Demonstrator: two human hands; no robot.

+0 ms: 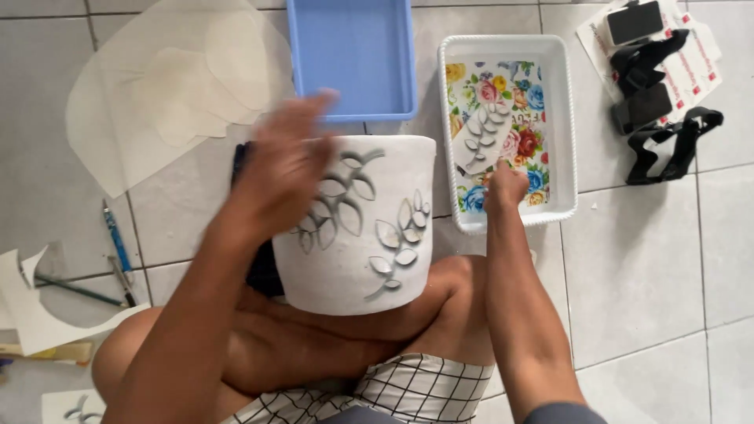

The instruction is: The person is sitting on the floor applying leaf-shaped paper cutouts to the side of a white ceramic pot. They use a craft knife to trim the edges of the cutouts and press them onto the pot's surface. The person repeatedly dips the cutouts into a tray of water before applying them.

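My left hand (284, 169) lay flat on the white pot (357, 224) propped on my knees, fingers blurred but apparently spread over its leaf relief. My right hand (505, 188) reached into the floral tray (562, 126) on the floor, just right of the pot, fingers bunched; whether they pinched anything I could not tell. A cut leaf sprig (483, 137) lay lengthwise just beyond them.

The pot (357, 228) rests on the lap, two trays (351, 59) (561, 118) beyond it.
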